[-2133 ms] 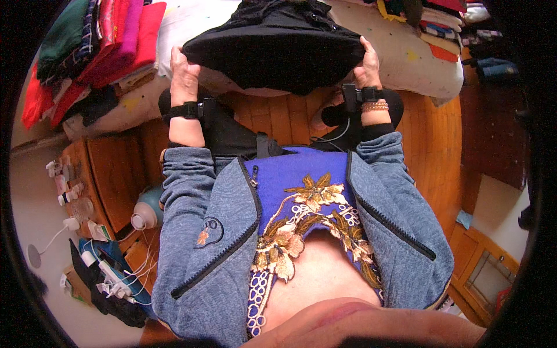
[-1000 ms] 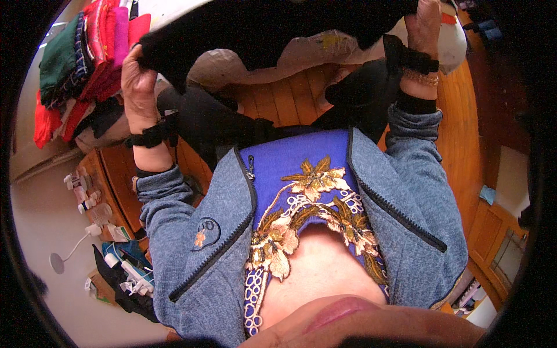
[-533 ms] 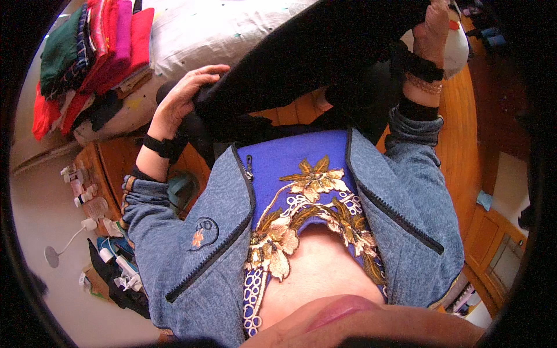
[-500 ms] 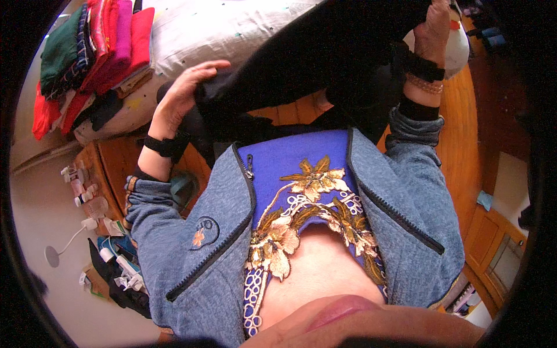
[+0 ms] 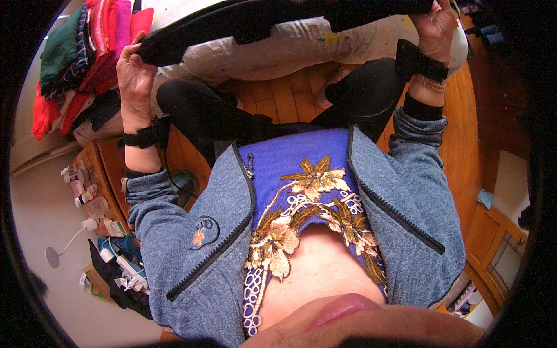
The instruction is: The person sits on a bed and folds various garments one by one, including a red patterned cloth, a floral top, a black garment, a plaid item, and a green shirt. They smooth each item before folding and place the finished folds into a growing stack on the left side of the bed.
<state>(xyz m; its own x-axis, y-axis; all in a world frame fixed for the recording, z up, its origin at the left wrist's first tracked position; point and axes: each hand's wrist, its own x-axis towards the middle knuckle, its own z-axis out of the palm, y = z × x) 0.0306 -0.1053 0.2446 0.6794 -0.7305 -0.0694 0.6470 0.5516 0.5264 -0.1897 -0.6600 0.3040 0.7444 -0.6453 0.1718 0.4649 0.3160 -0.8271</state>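
Shifted leftward since a moment ago: left hand (image 5: 136, 75), pinching left end of black cloth (image 5: 220, 26). Cloth: long axis crosswise, spanning between hands, over white covering (image 5: 307, 46). Right hand (image 5: 435, 26): gripping opposite end; hands wide apart, neither nearer.

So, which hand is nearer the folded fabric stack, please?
Left. The left hand is beside the folded stack; the right hand is at the far end of the black cloth.

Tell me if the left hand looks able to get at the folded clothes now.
Likely yes, if it lets go: the left hand grips the black cloth, but the folded clothes appear close on its left, nothing visible between.
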